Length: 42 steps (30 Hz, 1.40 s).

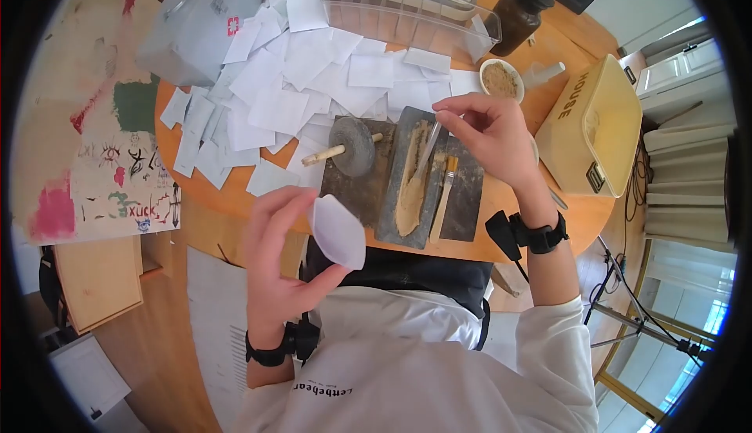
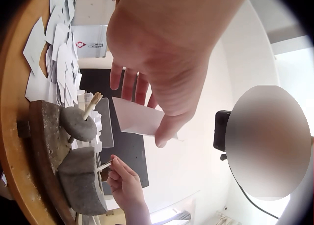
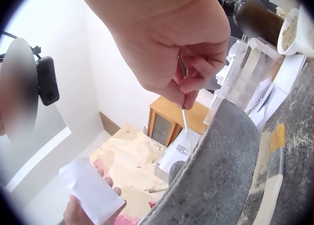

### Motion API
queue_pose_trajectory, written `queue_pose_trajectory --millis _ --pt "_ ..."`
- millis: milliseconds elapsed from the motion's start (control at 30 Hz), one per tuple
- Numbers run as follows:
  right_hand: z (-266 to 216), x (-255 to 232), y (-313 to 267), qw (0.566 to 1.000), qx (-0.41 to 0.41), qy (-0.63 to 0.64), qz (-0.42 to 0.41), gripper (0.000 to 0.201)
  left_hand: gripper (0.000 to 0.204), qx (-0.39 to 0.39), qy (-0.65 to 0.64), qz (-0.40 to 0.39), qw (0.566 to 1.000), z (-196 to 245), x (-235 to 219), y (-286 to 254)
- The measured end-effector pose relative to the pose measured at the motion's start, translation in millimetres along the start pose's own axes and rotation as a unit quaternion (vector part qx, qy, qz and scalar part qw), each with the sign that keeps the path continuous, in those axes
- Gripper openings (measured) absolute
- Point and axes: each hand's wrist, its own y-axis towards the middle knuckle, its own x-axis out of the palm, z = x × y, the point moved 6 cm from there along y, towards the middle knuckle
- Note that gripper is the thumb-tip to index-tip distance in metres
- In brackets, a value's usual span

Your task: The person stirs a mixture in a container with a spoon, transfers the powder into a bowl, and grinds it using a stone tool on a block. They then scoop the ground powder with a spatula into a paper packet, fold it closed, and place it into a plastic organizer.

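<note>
My right hand (image 1: 495,137) pinches a thin metal spatula (image 1: 428,151) by its upper end; the lower end rests in tan powder (image 1: 410,206) inside a long grey stone trough (image 1: 387,212). In the right wrist view my right hand (image 3: 171,53) is above the trough's wall (image 3: 216,161). A folded white paper packet (image 1: 338,233), its top spread apart, is held between thumb and fingers of my left hand (image 1: 278,265), left of the trough. The left wrist view shows the paper (image 2: 140,118) by the thumb of my left hand (image 2: 157,58).
A stone wheel with a wooden axle (image 1: 352,147) lies left of the trough, a brush (image 1: 445,198) right of it. Behind are piled white papers (image 1: 290,65), a clear divided box (image 1: 407,14), a powder bowl (image 1: 501,79), a brown bottle (image 1: 518,18) and a yellow bin (image 1: 576,135).
</note>
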Motion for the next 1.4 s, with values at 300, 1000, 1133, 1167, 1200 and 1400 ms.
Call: queue_pose_trajectory --millis 300,1000,1133,1167,1200,1400 --pt "17.6 1.3 -1.4 0.991 0.115 0.066 -0.022 0.018 0.068 -0.048 0.1 -0.027 0.994 10.7 14.5 3.4" --pt "-52.3 -11.7 -14.8 0.989 -0.056 0.12 0.063 0.011 0.067 -0.043 0.117 -0.004 0.992 21.2 55.0 35.4" --pt "-89.5 -12.9 -37.7 0.96 -0.27 0.032 0.071 0.013 0.069 -0.024 0.094 0.003 0.995 15.0 54.7 31.3" --pt "-95.8 -17.1 -43.0 0.943 -0.319 0.024 0.09 0.014 0.071 -0.021 0.067 0.019 0.997 12.9 53.3 30.2" --pt "-100.1 -20.8 -48.5 0.924 -0.366 0.015 0.11 0.015 0.072 -0.018 0.039 0.036 0.998 11.7 51.1 29.6" --pt "-67.8 -55.5 -44.2 0.911 -0.291 0.112 0.27 0.014 0.069 -0.059 0.036 0.106 0.992 -5.4 28.0 16.6"
